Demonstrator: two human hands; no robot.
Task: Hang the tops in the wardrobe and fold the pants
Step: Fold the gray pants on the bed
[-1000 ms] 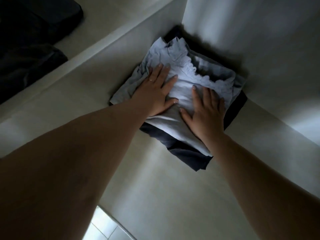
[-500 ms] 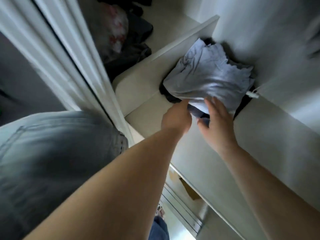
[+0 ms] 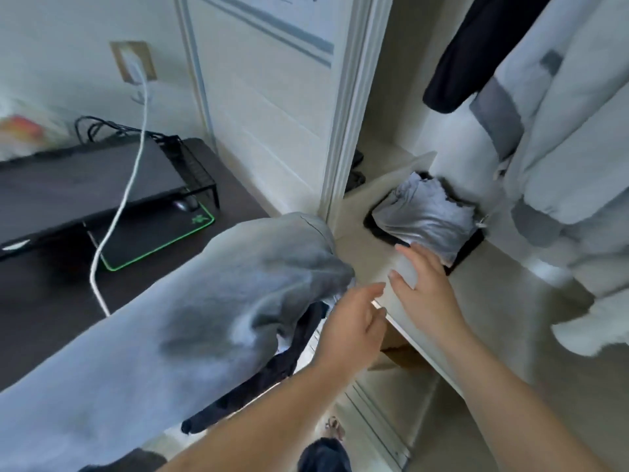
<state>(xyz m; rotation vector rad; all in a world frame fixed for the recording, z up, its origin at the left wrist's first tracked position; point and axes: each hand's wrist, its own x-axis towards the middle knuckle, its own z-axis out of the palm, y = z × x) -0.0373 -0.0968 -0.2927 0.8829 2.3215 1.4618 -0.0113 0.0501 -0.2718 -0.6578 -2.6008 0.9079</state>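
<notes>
Hovering over the shelf (image 3: 531, 311) edge, both hands are empty: left hand (image 3: 350, 330) has fingers loosely spread, gripping nothing; right hand (image 3: 425, 291) has fingers relaxed and extended, its tips just short of the folded grey pants (image 3: 425, 216). Pants sit atop a dark folded item (image 3: 468, 248) on the shelf, against the wardrobe's inner wall. Grey garment (image 3: 190, 321) is draped at left. Light coat (image 3: 571, 158) and black top (image 3: 476, 49) hang above right.
</notes>
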